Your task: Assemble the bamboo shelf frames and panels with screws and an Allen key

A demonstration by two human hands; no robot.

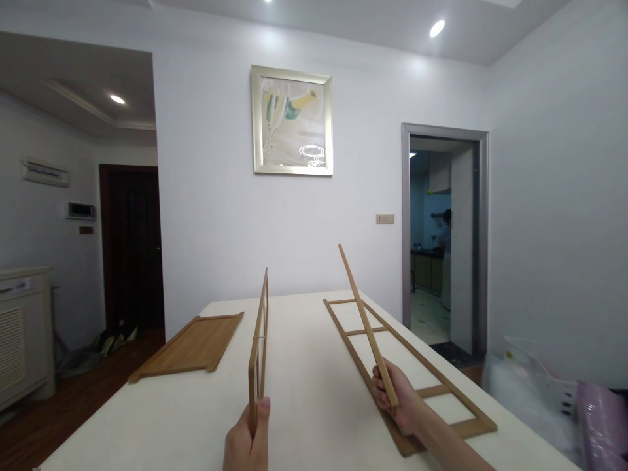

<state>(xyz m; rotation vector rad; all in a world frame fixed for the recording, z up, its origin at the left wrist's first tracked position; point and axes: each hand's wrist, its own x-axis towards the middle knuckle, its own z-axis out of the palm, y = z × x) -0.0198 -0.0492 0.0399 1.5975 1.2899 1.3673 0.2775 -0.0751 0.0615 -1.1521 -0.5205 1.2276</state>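
Head view: the left hand is closed around the bottom of a narrow wooden ladder frame, held upright on edge above the white table. The right hand grips a thin wooden slat, tilted up and leftward over a larger ladder frame lying flat on the table. A wooden panel lies on the table's left edge.

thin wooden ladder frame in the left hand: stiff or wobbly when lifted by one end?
The thin wooden ladder frame stays straight, pinched by the left hand at one end: probably stiff and light. Standing on its narrow edge on the white table, it would likely tip if released.
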